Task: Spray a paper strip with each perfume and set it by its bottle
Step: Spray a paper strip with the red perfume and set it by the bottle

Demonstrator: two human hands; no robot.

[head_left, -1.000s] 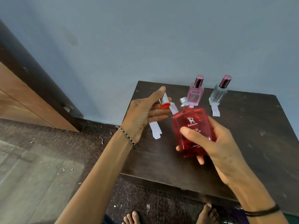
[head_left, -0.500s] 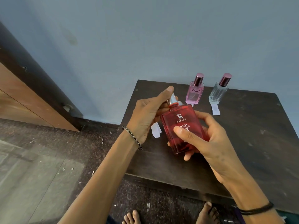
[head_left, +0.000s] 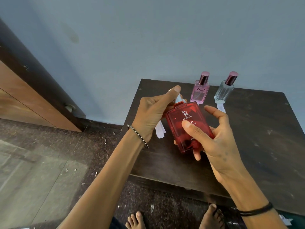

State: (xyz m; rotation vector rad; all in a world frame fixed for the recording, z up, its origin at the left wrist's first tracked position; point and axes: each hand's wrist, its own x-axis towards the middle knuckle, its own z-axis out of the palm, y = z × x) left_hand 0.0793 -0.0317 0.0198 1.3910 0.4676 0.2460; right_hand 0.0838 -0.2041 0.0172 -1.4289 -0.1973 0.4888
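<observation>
red bottle [head_left: 186, 128] in r hand [head_left: 212, 139] grip, l hand [head_left: 153, 113] fingers pinched round its cap [head_left: 179, 99]

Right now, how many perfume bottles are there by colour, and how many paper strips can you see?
Red bottle: 1, held in both hands
Pink bottle: 1
Clear bottle: 1
Paper strips: 2 clearly visible, one behind the left hand, one by the clear bottle
Total: 5

The left hand [head_left: 151, 113] hides the red bottle's cap [head_left: 179, 100].
</observation>
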